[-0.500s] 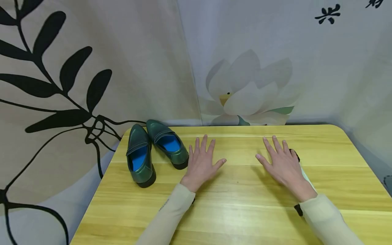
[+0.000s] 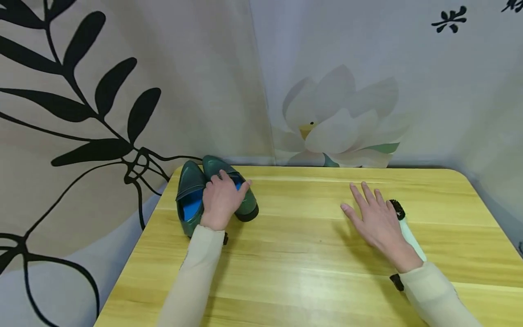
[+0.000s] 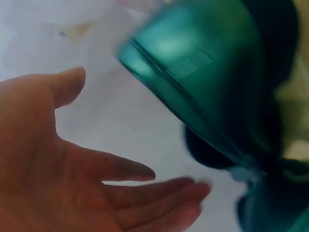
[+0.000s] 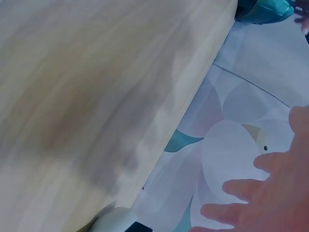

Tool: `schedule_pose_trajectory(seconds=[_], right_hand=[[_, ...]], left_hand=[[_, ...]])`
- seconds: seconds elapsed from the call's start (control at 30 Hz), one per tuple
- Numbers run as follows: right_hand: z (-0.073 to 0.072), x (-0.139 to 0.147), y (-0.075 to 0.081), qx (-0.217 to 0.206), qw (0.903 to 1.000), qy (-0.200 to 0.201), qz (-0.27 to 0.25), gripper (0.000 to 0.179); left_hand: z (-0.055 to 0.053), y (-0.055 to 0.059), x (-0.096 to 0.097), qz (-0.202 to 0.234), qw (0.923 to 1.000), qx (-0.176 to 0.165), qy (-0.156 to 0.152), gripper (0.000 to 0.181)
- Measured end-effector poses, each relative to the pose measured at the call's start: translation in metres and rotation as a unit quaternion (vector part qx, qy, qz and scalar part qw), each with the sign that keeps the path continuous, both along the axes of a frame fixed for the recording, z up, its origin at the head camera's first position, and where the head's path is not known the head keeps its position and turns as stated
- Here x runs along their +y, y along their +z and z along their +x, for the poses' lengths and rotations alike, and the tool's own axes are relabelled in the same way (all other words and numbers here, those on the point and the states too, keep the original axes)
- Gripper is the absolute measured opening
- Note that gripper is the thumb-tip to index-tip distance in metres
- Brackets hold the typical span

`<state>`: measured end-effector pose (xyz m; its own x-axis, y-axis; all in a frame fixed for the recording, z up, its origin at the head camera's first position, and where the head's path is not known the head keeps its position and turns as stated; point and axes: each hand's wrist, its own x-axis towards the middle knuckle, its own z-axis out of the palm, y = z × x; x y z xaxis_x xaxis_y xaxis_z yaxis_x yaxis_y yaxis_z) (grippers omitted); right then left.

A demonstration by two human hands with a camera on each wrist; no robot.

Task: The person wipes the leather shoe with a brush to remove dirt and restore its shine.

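Your left hand (image 2: 222, 200) is spread over the green shoes (image 2: 189, 178); your right hand (image 2: 377, 227) is spread too; shoes look light, slick; best held by their stiffer heels (image 2: 249, 203).

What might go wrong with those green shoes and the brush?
Maybe two things. The green loafers stand close together near the far left corner of the table, so a bump from the left hand could push one off. And the brush lies right by the right hand, which might knock it.
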<state>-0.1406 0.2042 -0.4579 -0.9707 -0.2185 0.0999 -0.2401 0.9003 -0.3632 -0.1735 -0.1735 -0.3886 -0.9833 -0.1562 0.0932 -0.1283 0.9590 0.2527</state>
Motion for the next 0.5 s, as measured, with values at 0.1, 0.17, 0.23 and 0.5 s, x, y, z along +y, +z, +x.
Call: schedule_pose_trajectory(seconds=[0.1,0.17,0.23,0.5], right_hand=[[-0.001,-0.001,0.0,-0.009,0.9999,0.003,-0.009,0.075],[-0.001,-0.002,-0.001,-0.014,0.9998,0.007,-0.01,0.076],[0.0,-0.003,-0.002,-0.017,0.9998,0.01,-0.011,0.076],[0.001,-0.005,-0.004,-0.012,0.9998,0.014,-0.012,0.075]], left_hand=[[-0.005,-0.002,-0.016,0.024,0.9954,-0.088,0.028,0.108],[-0.01,-0.005,-0.022,0.052,0.9893,-0.132,0.035,0.114],[-0.015,-0.008,-0.025,0.074,0.9836,-0.16,0.039,0.118],[-0.032,-0.007,-0.019,0.085,0.9737,-0.208,0.039,0.126]])
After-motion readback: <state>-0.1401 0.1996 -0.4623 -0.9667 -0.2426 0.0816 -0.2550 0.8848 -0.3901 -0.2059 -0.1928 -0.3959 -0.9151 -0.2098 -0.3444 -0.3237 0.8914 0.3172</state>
